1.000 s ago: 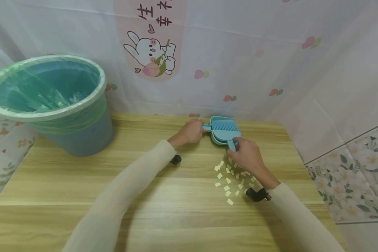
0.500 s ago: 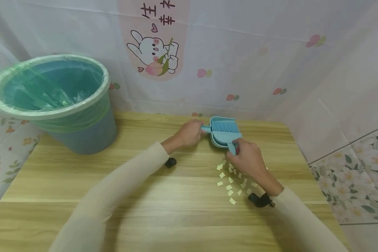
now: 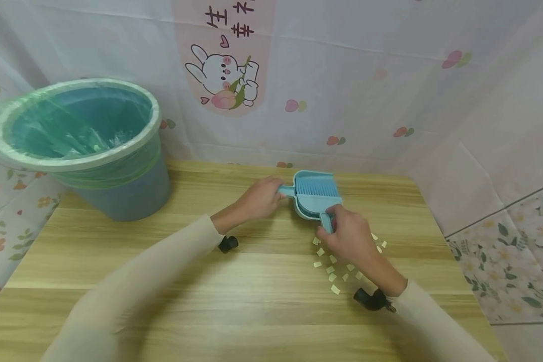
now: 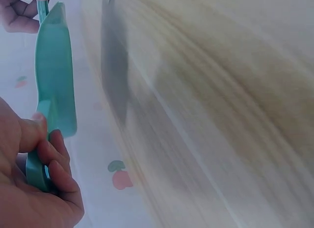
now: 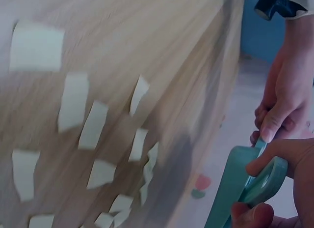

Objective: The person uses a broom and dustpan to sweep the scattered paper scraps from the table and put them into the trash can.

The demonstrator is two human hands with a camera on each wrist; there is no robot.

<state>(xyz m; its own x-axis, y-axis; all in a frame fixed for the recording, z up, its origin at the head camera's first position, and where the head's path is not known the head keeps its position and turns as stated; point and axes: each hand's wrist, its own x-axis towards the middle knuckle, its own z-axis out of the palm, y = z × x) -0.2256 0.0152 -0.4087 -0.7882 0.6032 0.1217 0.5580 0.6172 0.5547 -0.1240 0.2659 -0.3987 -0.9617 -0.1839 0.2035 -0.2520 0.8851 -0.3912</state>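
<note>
My left hand (image 3: 260,197) grips the handle of a light-blue dustpan (image 4: 55,66), its fingers curled round it in the left wrist view. Nested in the pan is a small hand brush (image 3: 315,202) of the same colour, bristles facing the back wall. My right hand (image 3: 349,232) pinches the brush's handle (image 5: 277,176) between thumb and fingers. Pan and brush are held up over the wooden table, which carries their shadow in the left wrist view. Small pale-yellow paper scraps (image 3: 335,289) lie scattered on the table below and around the right hand, which hides some in the head view.
A blue bucket (image 3: 131,196) lined with a green plastic bag (image 3: 104,178) stands at the table's back left. Behind the wooden table (image 3: 253,301) hangs a white printed curtain (image 3: 344,75). Each wrist carries a black camera mount, the right one (image 3: 371,300) above the table.
Both hands have moved the nested dustpan and brush a little left and towards me, away from the back wall. The grips stay the same. The head view has shifted slightly.
</note>
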